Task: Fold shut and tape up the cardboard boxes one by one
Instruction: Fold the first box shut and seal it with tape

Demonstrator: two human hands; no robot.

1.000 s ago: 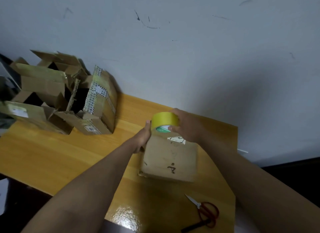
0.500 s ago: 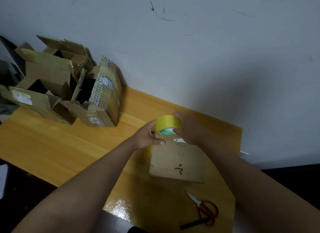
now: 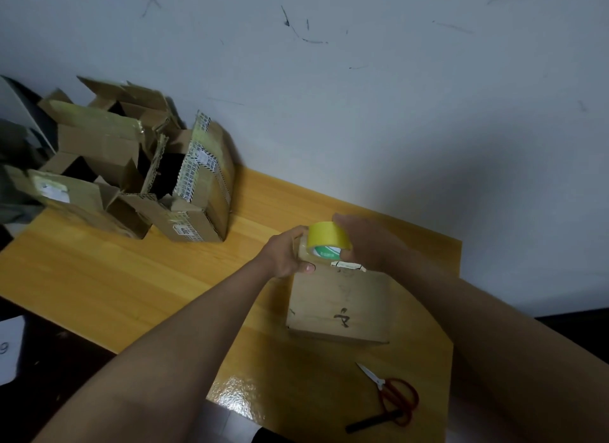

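A small closed cardboard box [image 3: 341, 305] with a black mark on its near face stands on the wooden table [image 3: 131, 277]. A yellow tape roll [image 3: 326, 236] sits at the box's top far edge. My right hand [image 3: 365, 241] grips the roll from the right. My left hand [image 3: 288, 254] holds the box's upper left corner, thumb pressed on the near face just below the roll. A strip of tape seems to run under my left fingers, but it is hard to see.
Several open, torn cardboard boxes [image 3: 125, 165] are piled at the table's far left against the wall. Red-handled scissors [image 3: 390, 395] lie near the front right edge, beside a black marker [image 3: 372, 423]. Bare tabletop lies between the pile and the box.
My left hand has shifted from the box's side up to its top corner under the roll. The roll and right hand stay at the box's far edge.
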